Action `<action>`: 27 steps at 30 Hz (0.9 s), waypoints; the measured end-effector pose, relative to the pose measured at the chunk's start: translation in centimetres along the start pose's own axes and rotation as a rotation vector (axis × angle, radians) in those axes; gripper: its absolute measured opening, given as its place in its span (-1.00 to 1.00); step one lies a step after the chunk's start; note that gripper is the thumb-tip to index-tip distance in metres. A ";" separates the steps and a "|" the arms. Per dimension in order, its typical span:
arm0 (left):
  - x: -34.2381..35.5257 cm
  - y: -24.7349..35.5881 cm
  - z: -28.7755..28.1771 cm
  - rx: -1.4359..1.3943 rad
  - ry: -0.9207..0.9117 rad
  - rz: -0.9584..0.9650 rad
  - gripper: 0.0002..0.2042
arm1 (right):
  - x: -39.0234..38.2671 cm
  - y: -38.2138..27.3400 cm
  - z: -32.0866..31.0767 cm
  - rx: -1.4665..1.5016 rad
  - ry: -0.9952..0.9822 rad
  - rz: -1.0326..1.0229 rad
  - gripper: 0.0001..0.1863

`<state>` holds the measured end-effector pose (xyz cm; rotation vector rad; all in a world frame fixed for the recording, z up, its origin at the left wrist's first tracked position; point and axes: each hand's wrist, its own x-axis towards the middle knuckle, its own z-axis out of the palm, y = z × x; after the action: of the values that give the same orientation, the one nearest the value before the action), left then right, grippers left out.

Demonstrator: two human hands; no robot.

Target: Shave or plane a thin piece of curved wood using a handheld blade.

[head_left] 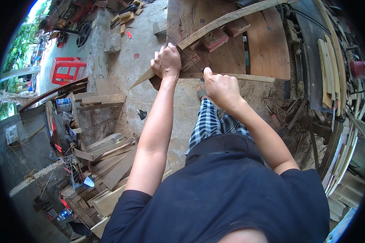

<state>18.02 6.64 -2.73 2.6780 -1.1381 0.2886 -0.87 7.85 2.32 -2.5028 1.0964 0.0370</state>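
A long curved wooden strip point(218, 21) runs diagonally over a brown wooden board point(267, 48). My left hand point(166, 61) is closed on this strip near its tapered lower-left end. My right hand point(222, 88) is closed round the handle of a thin dark blade tool point(192, 57), which crosses the strip just beside my left hand; whether it is a saw or a file I cannot tell. Reddish wooden blocks point(213, 40) sit beneath the strip. A second, straighter strip point(257, 77) lies along the board's near edge, just beyond my right hand.
Piled planks and offcuts point(113, 170) lie at the lower left, beside a grey wall point(18, 162). A red plastic stool point(67, 69) stands at the upper left. Leaning slats point(328, 73) line the right side. Small wood blocks point(125, 18) lie on the concrete floor point(134, 113).
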 end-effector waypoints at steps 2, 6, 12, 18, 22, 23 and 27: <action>0.2 0.4 -0.1 -0.011 0.002 0.005 -0.59 | 2.6 -0.1 0.7 0.030 0.099 -0.023 -0.89; 0.2 1.1 0.3 -0.029 -0.048 -0.009 -0.58 | 7.4 -0.8 1.6 0.042 0.224 -0.031 -0.90; 0.0 -0.3 0.3 -0.016 -0.016 -0.007 -0.56 | -0.1 0.1 0.5 -0.006 0.070 -0.021 -0.89; 0.6 0.5 0.4 -0.046 -0.069 -0.033 -0.50 | 3.8 -0.1 1.6 0.022 0.150 -0.047 -0.89; 0.4 -0.1 0.7 -0.024 -0.037 -0.024 -0.50 | 1.4 0.2 1.5 0.017 0.154 -0.045 -0.86; 0.3 -0.3 0.8 -0.022 -0.036 -0.025 -0.50 | -0.1 0.4 1.0 0.005 0.094 -0.041 -0.85; 0.3 -0.1 0.3 -0.019 -0.023 -0.028 -0.54 | 0.3 0.1 -0.2 -0.012 0.068 -0.043 -0.86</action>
<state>18.31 6.41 -2.96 2.6848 -1.1036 0.2419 -0.74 7.51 2.42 -2.5540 1.0718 -0.0542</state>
